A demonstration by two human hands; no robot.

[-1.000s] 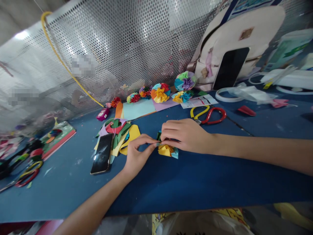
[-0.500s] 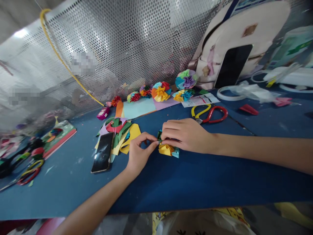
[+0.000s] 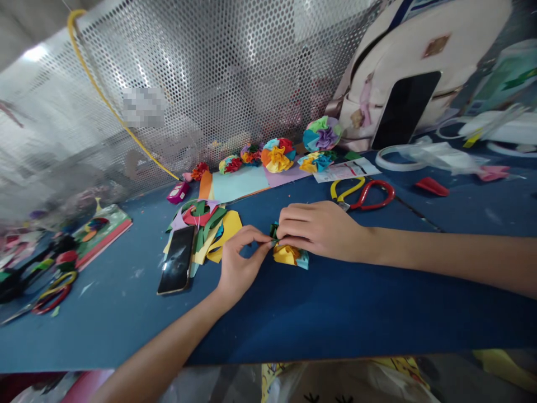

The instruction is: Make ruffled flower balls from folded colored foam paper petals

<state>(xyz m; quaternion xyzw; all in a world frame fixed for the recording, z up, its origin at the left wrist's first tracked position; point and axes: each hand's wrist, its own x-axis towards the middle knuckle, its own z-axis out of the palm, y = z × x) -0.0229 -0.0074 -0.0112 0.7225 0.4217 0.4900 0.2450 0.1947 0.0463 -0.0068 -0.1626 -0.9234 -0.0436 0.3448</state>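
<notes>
As hands (image 3: 316, 229) pinch paper rosette (image 3: 287, 256), phone (image 3: 177, 260), scissors (image 3: 363, 193) nearby

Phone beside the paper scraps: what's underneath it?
The black phone lies with its right edge over coloured paper scraps, beside the blue work surface; whatever lies directly beneath it is covered.

Seven paper flowers (image 3: 278, 155) (one under right hand (image 3: 316, 229)), two phones (image 3: 177, 259).

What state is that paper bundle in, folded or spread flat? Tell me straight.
Folded: its yellow and teal paper bunches into ruffles below the right hand, with green strips pinched by the left hand.
</notes>
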